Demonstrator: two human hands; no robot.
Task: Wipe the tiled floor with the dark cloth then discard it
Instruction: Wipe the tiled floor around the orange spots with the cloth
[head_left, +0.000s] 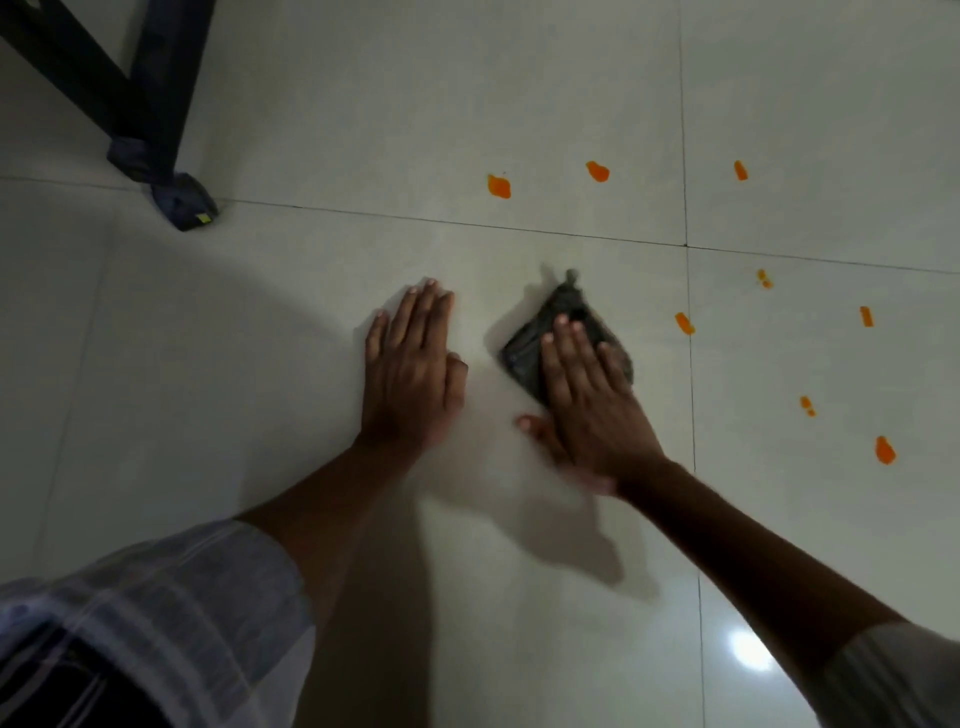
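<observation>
The right hand (587, 400) presses flat, fingers spread, its grip wide on the dark cloth (563, 338) on the tiled floor (311, 312). The left hand (410, 364) lies flat beside it, open. Orange smears (499, 186) dot open tile beyond and right; a dark furniture leg (156, 130) stands far left.

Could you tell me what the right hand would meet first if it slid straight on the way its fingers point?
The right hand points up and slightly left, flat on the dark cloth. Ahead lies bare tile, then the grout line; the nearest orange spot probably sits just left of that path.
</observation>
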